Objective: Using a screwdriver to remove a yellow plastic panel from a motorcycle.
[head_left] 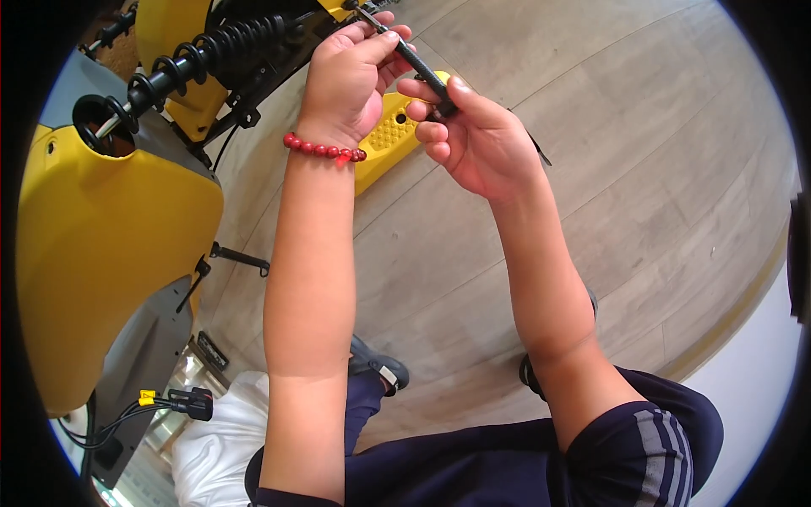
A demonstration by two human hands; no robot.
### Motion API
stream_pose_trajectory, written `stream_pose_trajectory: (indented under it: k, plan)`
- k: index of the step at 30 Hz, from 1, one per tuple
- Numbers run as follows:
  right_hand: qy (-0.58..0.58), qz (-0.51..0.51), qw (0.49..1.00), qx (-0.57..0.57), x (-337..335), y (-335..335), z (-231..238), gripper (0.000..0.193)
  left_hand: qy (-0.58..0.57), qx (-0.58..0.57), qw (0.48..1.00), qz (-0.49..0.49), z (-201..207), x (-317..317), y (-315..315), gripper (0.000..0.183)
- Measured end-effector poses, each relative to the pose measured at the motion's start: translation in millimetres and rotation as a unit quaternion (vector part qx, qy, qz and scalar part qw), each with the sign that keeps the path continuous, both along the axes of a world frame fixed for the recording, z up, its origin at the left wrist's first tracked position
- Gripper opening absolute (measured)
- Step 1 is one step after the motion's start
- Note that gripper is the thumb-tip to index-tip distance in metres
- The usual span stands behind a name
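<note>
A screwdriver (422, 70) with a black handle and a metal shaft runs slantwise between my two hands. My left hand (348, 80), with a red bead bracelet (317, 149) at the wrist, pinches it near the shaft, thumb along its side. The handle's near end sits in the fingers of my right hand (488, 142), thumb on top. At the upper edge the tool's tip reaches a yellow part (336, 7) of a vehicle; the exact contact is too small to make out.
To the left stands the yellow body panel (118, 245) with a black coil-spring shock absorber (198, 59). A yellow textured part (387, 139) lies on the wood-look floor (608, 152) beneath my hands. A black cable connector (193, 403) hangs at lower left, beside white cloth (224, 431).
</note>
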State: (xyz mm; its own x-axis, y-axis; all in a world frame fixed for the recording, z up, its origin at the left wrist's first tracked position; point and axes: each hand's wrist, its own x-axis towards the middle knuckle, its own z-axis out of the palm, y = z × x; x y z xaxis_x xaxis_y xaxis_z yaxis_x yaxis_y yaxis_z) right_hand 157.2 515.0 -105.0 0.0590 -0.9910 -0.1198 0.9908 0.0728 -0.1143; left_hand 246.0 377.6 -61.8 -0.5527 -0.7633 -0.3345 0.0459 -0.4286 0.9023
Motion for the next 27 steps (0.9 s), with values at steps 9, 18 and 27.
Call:
stream_pose_trajectory:
  k: [9, 18, 27]
  plan:
    - [0.137, -0.16, 0.961, 0.18, 13, -5, 15, 0.039, -0.031, -0.049, 0.997, 0.06, -4, -6, 10, 0.015]
    - [0.411, -0.125, 0.898, 0.097, 11, -10, -3, 0.027, -0.019, 0.032, 0.999, 0.018, 1, -9, 4, 0.009]
    - [0.078, -0.152, 0.977, 0.129, 4, -6, -1, 0.029, -0.006, 0.015, 0.999, 0.03, -10, -2, 0, 0.005]
